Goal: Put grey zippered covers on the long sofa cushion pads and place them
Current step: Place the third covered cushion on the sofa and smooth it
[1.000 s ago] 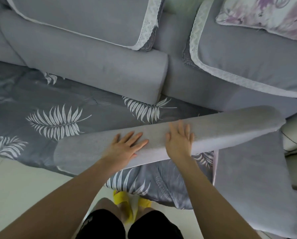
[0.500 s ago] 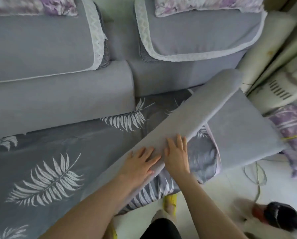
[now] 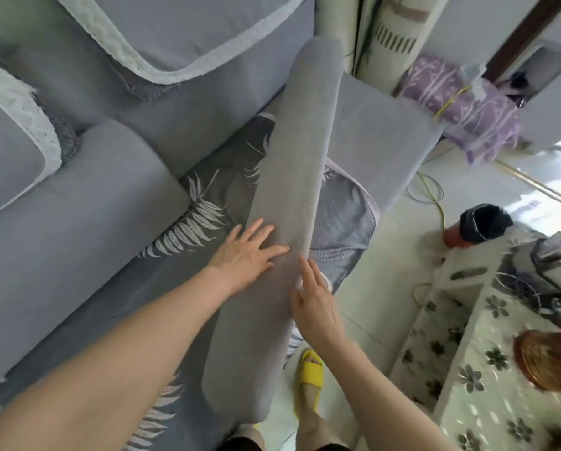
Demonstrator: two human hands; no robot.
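Observation:
A long grey covered cushion [image 3: 292, 177] lies lengthwise away from me across the sofa seat, its near end hanging over the seat's front edge. My left hand [image 3: 243, 253] rests flat on its left side with straight, spread fingers. My right hand [image 3: 315, 301] presses against its right edge, fingers straight. A second long grey cushion [image 3: 87, 203] lies along the sofa back at the left. Grey back cushions with white lace trim [image 3: 181, 30] stand behind.
The seat wears a dark grey sheet with white leaf prints [image 3: 201, 216]. A grey sofa arm [image 3: 380, 135] stands at the right, rolled mats [image 3: 386, 37] beyond it. A floral-covered table [image 3: 467, 353] and cables [image 3: 428, 190] are on the floor at right. My yellow slipper [image 3: 310, 372] is below.
The long cushion has swung from lying across my view to pointing away from me, and my view has turned to the right. Both hands stay flat on it.

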